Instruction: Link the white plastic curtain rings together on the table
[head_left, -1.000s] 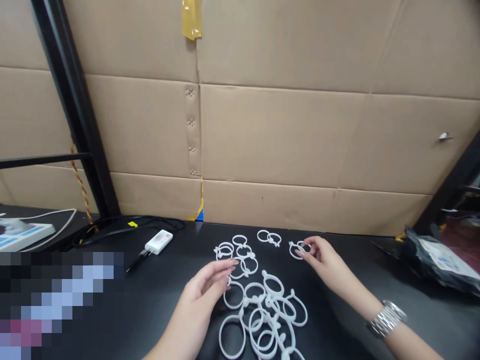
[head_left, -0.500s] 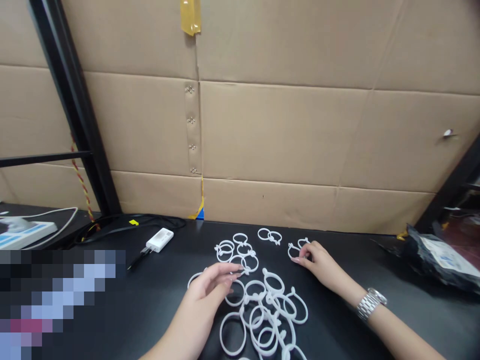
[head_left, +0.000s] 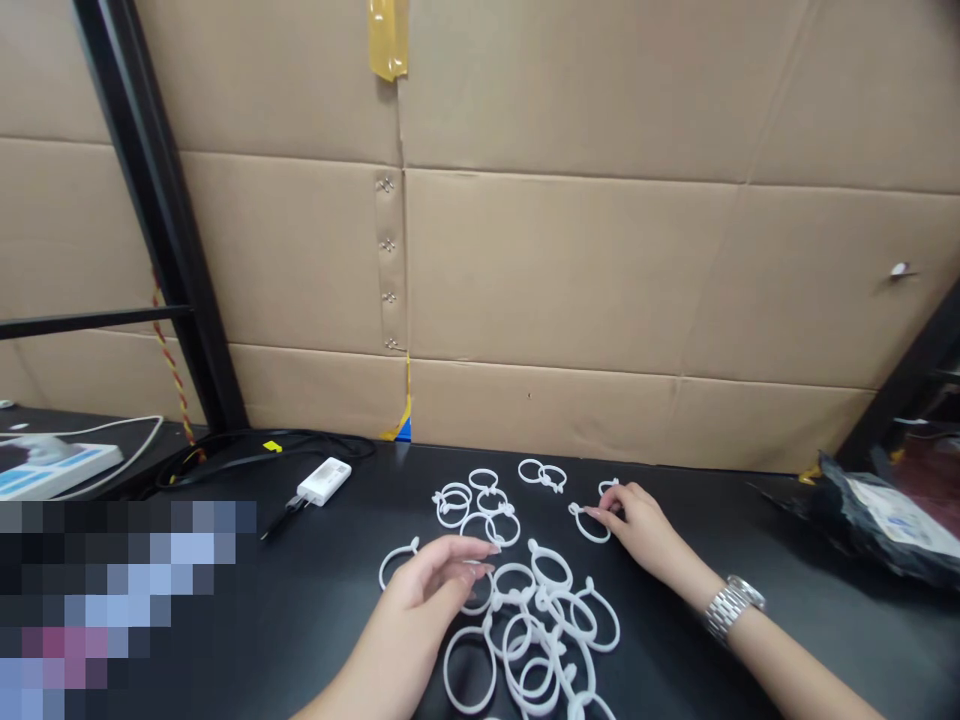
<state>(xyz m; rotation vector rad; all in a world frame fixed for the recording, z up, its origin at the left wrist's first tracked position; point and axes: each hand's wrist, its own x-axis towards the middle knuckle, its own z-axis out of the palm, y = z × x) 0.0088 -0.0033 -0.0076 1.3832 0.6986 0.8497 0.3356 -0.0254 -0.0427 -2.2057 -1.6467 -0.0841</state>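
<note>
White plastic rings, each with a small knob, lie in a loose heap [head_left: 469, 710] on the black table. My right hand [head_left: 636, 518] is at the back right, its thumb and fingers pinched on one ring [head_left: 592, 541]; that ring's knob points left. Another ring [head_left: 604, 487] lies just behind those fingertips, partly covered by them. My left hand [head_left: 424, 605] is over the left side of the heap, fingers curved and apart from the thumb, with no ring seen in it. A single ring [head_left: 382, 568] shows behind its wrist side.
Two overlapping rings [head_left: 531, 471] lie near the cardboard wall [head_left: 555, 270]. A white adapter [head_left: 324, 481] with a black plug is at left, near dark cables. At right is a black plastic package [head_left: 862, 520]; a power strip [head_left: 67, 468] sits far left.
The ring at my right hand has moved nearer to me and turned, its knob now pointing left. My left hand has barely moved; the whole view has shifted slightly.
</note>
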